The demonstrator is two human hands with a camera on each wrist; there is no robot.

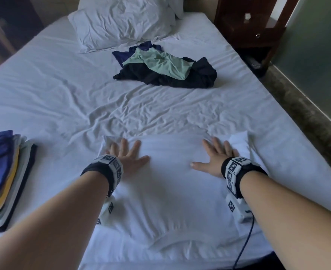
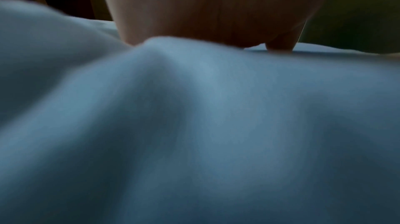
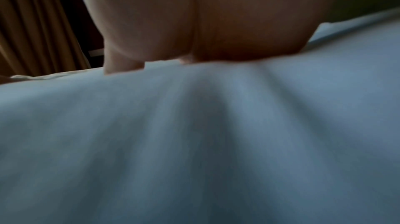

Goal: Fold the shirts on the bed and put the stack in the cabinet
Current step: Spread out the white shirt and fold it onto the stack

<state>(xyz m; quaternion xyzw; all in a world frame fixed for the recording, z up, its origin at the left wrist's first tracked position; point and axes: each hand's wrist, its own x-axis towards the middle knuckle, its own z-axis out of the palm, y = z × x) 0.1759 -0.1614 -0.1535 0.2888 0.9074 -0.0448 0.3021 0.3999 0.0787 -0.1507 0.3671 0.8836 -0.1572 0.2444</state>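
A white shirt [image 1: 170, 182] lies spread flat on the near part of the bed [image 1: 53, 94]. My left hand [image 1: 128, 154] presses flat on its far left part, fingers straight and spread. My right hand [image 1: 216, 154] lies flat on its far right part, beside a folded-in sleeve [image 1: 238, 143]. A stack of folded shirts [image 1: 3, 176], blue on top, sits at the near left. A heap of unfolded shirts [image 1: 164, 67], green over dark ones, lies further up the bed. Both wrist views show only blurred white cloth [image 2: 194, 125] [image 3: 194, 142] under each palm.
Two white pillows [image 1: 121, 22] lie at the head of the bed. A dark wooden nightstand [image 1: 254, 26] stands at the far right, with a strip of floor [image 1: 307, 117] along the bed's right edge. A cable [image 1: 244, 240] hangs from my right wrist.
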